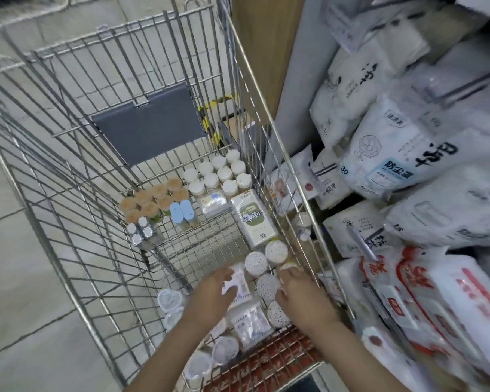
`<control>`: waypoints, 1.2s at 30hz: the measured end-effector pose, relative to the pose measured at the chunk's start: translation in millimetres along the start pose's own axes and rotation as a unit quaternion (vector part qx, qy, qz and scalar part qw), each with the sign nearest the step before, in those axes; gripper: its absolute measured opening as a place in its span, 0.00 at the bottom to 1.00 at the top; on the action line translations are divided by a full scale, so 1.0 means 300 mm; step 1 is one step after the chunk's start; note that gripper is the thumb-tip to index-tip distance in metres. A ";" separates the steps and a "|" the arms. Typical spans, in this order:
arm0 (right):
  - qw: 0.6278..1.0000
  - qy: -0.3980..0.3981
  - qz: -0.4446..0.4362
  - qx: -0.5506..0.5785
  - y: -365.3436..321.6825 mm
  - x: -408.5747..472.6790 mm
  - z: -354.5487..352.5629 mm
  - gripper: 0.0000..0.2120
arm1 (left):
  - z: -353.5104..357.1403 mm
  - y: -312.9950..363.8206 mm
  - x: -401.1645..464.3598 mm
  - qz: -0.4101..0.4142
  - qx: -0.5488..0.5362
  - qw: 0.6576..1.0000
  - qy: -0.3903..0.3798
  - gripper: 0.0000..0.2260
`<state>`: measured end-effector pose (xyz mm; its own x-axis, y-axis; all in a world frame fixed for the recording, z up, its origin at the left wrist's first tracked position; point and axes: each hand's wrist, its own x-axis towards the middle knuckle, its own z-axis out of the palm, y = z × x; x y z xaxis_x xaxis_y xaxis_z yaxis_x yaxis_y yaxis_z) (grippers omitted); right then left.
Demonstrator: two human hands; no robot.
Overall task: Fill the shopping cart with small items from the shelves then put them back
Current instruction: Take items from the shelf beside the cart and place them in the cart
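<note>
A: Shop aisle, concrete floor; wire shopping cart (142, 114) beside shelves (408, 171) of bagged goods. Where are you?

B: Both hands in the cart. My left hand (210, 295) grips a white packet (239, 281); my right hand (300, 292) curls round a perforated white ball (268, 285). Loading or unloading, I can't judge; next, lift clear of the wire.

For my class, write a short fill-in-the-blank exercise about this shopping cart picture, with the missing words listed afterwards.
1. Both hands reach into a wire shopping ____.
2. The left hand holds a small white ____.
3. The brown-lidded jars stand to the ____ of the white-lidded jars.
4. The shelves of white bags are on the cart's ____ side.

Missing words: cart; packet; left; right
</note>
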<state>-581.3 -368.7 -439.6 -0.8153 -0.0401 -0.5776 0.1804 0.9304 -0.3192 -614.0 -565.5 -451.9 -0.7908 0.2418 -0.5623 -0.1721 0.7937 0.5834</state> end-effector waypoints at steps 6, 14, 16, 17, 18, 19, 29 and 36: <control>0.988 0.071 0.031 0.135 -0.058 -0.315 -0.140 0.18 | -0.200 0.077 -0.200 0.057 0.120 0.991 -0.024 0.15; 0.941 0.218 0.124 0.229 0.029 -0.788 -0.296 0.16 | -0.337 0.488 -0.403 0.213 0.241 0.947 -0.019 0.17; 0.922 0.260 0.149 0.245 0.064 -0.901 -0.297 0.16 | -0.315 0.624 -0.457 0.271 0.260 0.927 -0.018 0.18; 0.910 0.285 0.164 0.252 0.083 -0.962 -0.293 0.15 | -0.292 0.690 -0.488 0.298 0.266 0.917 -0.022 0.19; 0.897 0.312 0.179 0.259 0.104 -1.029 -0.287 0.15 | -0.259 0.752 -0.521 0.326 0.273 0.905 -0.027 0.19; 0.885 0.332 0.192 0.266 0.127 -1.099 -0.275 0.15 | -0.220 0.811 -0.563 0.350 0.281 0.893 -0.032 0.19; 0.748 0.458 0.365 0.311 0.359 -1.979 0.066 0.13 | 0.423 1.194 -1.254 0.561 0.290 0.758 -0.161 0.21; 0.592 0.524 0.488 0.369 0.429 -2.535 0.433 0.12 | 0.926 1.264 -1.753 0.637 0.313 0.644 -0.285 0.19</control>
<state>133.5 -265.9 -139.0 0.0515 0.9939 -0.0978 0.7231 -0.1046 -0.6828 -100.2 -236.6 -97.6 0.3191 0.9435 -0.0898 0.8151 -0.2249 0.5339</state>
